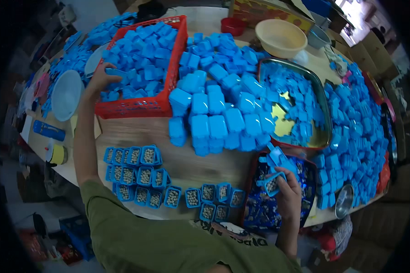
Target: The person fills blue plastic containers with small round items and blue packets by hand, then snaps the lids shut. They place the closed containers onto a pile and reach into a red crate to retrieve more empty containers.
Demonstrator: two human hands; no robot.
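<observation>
My left hand (104,78) is at the left side of the red plastic basket (136,109), its thumb and fingers around one small blue plastic box (116,72). Many more loose blue boxes (146,50) fill that basket. My right hand (289,190) pinches a small blue box filled with beige pellets (271,185). It is above a tray of dark blue shiny packets (269,210), beside loose blue pieces (280,159) lying on them. Several pellet-filled blue boxes (146,176) stand in rows before my left forearm, and several others (208,192) continue towards the tray.
Stacked closed blue boxes (216,125) rise mid-table. A metal-rimmed tray (325,119) contains flat blue pieces. Another blue heap (351,132) covers the right side. A cream basin (281,38), red bowl (233,26), white bowl (67,95) and metal bowl (345,201) stand around.
</observation>
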